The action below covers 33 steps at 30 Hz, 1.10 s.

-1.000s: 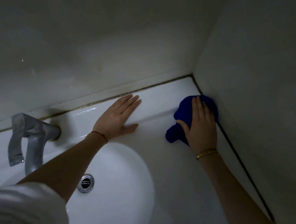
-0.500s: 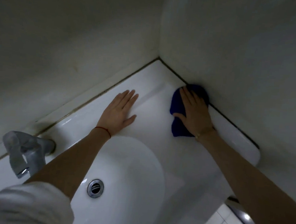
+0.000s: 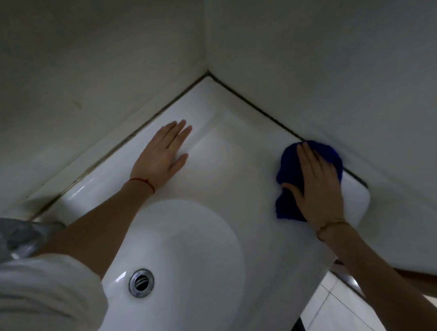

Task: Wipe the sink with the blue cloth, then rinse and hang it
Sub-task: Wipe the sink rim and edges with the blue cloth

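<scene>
A white sink [image 3: 238, 166] fills the corner between two walls, with an oval basin and a metal drain [image 3: 141, 282] at the bottom. The blue cloth [image 3: 286, 203] lies bunched on the sink's right rim, close to the right wall. My right hand [image 3: 314, 182] presses flat on top of the cloth, fingers pointing toward the wall. My left hand [image 3: 163, 156] rests flat and empty on the back rim, fingers spread slightly, near the dark joint along the back wall.
A metal tap [image 3: 8, 238] stands at the left, partly hidden by my white sleeve [image 3: 30, 294]. Dark sealant lines run where the sink meets both walls. Tiled floor [image 3: 343, 321] shows below the sink's right edge.
My right hand has slid the cloth along the right rim, away from the corner and toward the sink's front end. My left hand stays flat on the back rim. The view has swung right.
</scene>
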Motion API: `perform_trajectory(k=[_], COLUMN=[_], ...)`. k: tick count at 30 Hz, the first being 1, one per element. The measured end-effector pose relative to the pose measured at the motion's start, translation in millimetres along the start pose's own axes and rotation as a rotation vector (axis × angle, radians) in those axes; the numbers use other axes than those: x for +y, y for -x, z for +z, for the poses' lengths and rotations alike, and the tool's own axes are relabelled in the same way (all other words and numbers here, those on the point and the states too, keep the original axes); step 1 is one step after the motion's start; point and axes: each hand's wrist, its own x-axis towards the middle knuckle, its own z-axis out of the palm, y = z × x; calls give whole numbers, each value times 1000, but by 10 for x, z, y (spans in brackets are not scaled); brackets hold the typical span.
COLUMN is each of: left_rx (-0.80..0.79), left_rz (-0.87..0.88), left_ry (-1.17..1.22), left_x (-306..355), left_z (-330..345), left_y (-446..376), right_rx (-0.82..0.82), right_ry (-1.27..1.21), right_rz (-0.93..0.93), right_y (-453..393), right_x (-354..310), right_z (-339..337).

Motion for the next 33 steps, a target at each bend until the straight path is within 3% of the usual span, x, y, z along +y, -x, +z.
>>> perform_trajectory(k=[8, 14, 18, 33], left_rx=[-13, -1, -1, 33], left_rz=[2, -2, -8, -17], left_ry=[11, 8, 13, 17], left_x=[-16, -11, -6, -12], left_z=[0, 2, -6, 10], left_y=[21, 23, 20, 6], right_rx=[-64, 22, 36, -124], right_ry=[51, -52, -43, 128], right_rz=[-97, 93, 156, -271], right_y=[-569, 245, 282, -1419], right_x=[-375, 97, 78, -1068], right_z=[83, -81, -41, 368])
